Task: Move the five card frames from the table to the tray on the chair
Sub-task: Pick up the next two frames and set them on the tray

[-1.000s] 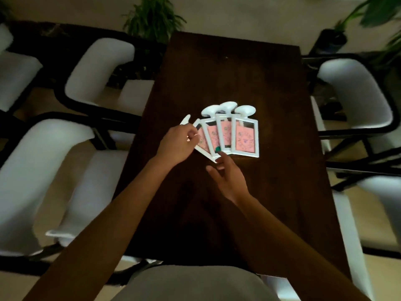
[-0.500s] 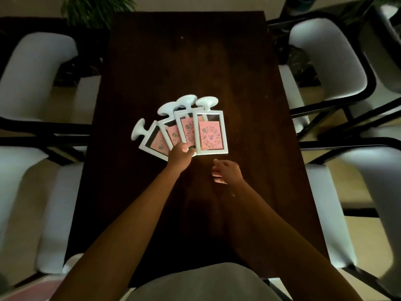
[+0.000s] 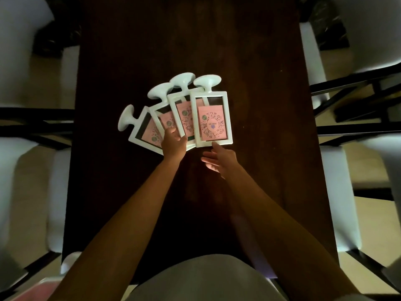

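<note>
Several white card frames with pink cards lie fanned and overlapping on the dark wooden table (image 3: 249, 61), their round bases pointing away from me. The rightmost frame (image 3: 213, 120) is on top; the leftmost frame (image 3: 138, 131) sticks out to the left. My left hand (image 3: 173, 144) rests on the fan's near edge, fingers and thumb pinching the lower edges of the middle frames. My right hand (image 3: 219, 160) is open, palm partly up, one fingertip touching the bottom edge of the rightmost frame. A pinkish tray corner (image 3: 32, 290) shows at the bottom left.
White-cushioned chairs with black frames stand along both sides: left chair seat (image 3: 58, 192), right chair seat (image 3: 338, 192), another chair (image 3: 312, 61) at the far right. My grey-clothed torso (image 3: 201, 279) fills the bottom middle.
My right hand has uncurled and reached forward to touch the rightmost frame's bottom edge. My left hand stays on the fan's near edge. The view has tilted down and closer.
</note>
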Demonstrator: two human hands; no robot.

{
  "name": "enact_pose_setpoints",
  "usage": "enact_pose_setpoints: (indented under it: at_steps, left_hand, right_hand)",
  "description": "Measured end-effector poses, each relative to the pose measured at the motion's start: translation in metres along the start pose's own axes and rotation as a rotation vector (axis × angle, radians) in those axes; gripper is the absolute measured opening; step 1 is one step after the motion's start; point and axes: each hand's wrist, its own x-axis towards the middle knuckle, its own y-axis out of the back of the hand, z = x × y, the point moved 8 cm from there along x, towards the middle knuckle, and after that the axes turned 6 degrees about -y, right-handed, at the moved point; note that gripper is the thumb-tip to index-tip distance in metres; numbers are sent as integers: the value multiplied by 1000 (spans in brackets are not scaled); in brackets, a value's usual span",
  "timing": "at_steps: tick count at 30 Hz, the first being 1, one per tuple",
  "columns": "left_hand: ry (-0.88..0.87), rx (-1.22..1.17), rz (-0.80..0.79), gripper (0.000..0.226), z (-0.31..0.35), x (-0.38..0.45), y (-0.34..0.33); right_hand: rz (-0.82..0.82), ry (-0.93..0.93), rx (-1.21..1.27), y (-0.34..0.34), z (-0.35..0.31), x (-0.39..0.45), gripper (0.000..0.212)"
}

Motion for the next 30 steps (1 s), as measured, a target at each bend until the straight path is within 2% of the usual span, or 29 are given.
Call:
enact_pose_setpoints:
  at_steps: [4, 8, 16, 20, 23, 27, 30]
  left_hand:
    - [54, 12, -9, 38, -3, 11, -6]
    - [75, -32, -156, 33, 0, 17, -20]
    - [39, -145, -292, 5, 14, 17, -33]
    - [25, -150, -316, 12, 16, 14, -36]
    - [23, -148, -326, 4, 20, 8, -38]
    - [-29, -141, -330, 12, 28, -1, -37]
    - [-20, -122, -365, 20, 29, -11, -39]
  right_hand:
    - [14, -18, 32, -4, -2, 10, 30]
    - [26, -22, 44, -8, -7, 14, 31]
    - [-2, 28, 163, -6, -21, 15, 17]
    - [-12, 38, 255, -6, -24, 10, 13]
    - [-33, 54, 360, -6, -28, 3, 22]
    - [-90, 98, 467, -4, -35, -10, 9]
    - [-100, 187, 452, 4, -43, -23, 8]
